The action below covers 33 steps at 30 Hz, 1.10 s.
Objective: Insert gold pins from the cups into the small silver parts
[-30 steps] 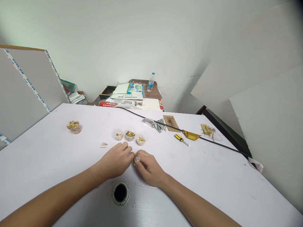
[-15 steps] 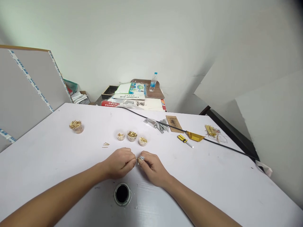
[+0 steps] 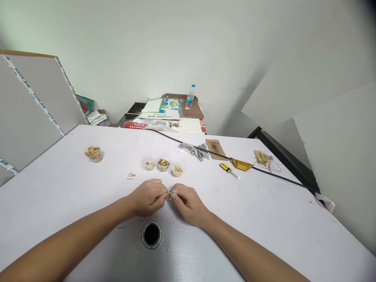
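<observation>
My left hand (image 3: 150, 198) is closed, its thumb and fingers pinching one end of a thin gold-coloured rod (image 3: 169, 193). Close beside it, my right hand (image 3: 189, 204) is closed round a small silvery piece (image 3: 174, 192). The rod bridges the narrow gap to that piece; fingers hide how they meet. Just beyond the hands stand small clear cups of gold-coloured parts: a left cup (image 3: 149, 166), a middle cup (image 3: 163, 165) and a right cup (image 3: 176, 171). Several loose gold rods (image 3: 131, 176) lie to the left of them.
Nearest me is a round pot with a dark inside (image 3: 152, 234). A fuller cup of gold rods (image 3: 94, 154) stands far left. On the right lie a yellow-black screwdriver (image 3: 230, 170), a brown card (image 3: 216, 149), silvery packets (image 3: 187, 148) and a long black cable (image 3: 282, 181).
The whole view has shifted slightly, so everything sits a little higher. Slightly more of the gold rod shows between my hands. Both hands keep their grip.
</observation>
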Motion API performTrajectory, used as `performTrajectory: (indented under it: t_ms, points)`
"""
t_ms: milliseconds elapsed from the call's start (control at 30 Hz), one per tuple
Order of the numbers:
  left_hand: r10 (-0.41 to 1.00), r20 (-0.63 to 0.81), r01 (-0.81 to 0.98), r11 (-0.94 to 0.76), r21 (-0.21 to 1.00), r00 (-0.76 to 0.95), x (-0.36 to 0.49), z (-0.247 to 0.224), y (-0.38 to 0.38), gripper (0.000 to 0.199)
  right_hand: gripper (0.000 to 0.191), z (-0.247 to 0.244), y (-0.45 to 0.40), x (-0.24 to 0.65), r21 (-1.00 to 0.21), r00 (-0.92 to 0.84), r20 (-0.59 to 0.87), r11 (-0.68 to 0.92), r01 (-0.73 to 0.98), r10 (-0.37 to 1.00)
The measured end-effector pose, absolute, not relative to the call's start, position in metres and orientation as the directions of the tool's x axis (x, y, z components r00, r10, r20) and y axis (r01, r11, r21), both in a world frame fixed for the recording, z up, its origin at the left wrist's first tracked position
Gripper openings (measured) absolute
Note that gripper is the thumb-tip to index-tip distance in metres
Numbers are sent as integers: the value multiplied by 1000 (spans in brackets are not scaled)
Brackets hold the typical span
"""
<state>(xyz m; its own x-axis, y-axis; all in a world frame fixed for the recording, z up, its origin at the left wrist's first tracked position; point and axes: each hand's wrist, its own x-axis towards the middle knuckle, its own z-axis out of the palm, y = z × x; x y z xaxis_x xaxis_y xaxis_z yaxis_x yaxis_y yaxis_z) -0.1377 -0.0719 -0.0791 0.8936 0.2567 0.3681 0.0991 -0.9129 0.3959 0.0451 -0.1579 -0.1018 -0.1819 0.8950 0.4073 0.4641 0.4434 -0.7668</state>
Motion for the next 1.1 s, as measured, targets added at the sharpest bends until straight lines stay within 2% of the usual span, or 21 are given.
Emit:
performTrajectory:
  t_ms: [533,700,900,1100]
  points:
    - [251,361,106,-920,376,898,-136,-77,-72,28,29,-102,-158,45,-734,-169,471,491,470,866]
    - [241,294,113,-914,391,925,-137,-73,-71,27,28,-102,-158,44,-699,-183,502,521,490,845]
    - [232,186,119,-871,477,955,-138,-70,-70,26,28,-101,-159,45,-649,-250,515,564,511,820]
    - [239,185,119,-860,496,953,-137,-69,-70,25,34,-96,-159,47,-785,-255,353,433,442,900]
